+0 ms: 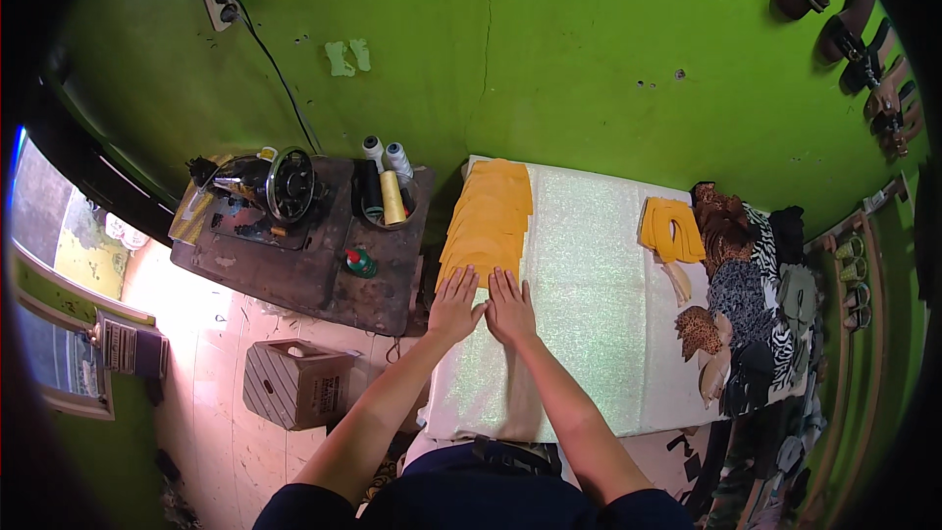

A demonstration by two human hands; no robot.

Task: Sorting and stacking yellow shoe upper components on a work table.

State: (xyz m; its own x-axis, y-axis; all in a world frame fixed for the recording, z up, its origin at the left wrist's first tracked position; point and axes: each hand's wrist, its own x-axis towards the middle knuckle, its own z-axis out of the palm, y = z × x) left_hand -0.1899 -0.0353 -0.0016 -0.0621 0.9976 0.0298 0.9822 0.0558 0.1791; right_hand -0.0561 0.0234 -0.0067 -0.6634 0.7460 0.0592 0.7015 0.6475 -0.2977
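Green-walled worktable (589,353), hands (483,306) on yellow pieces (486,221)

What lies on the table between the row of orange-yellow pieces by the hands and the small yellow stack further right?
In the head view, only bare glittery white fabric lies between the orange-yellow pieces and the yellow stack. Both hands, left and right, rest flat at the row's near end.

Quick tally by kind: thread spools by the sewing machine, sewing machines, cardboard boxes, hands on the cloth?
Thread spools: 4
Sewing machine: 1
Cardboard box: 1
Hands flat on the glittery cloth, left hand and right hand: 2
Total: 8
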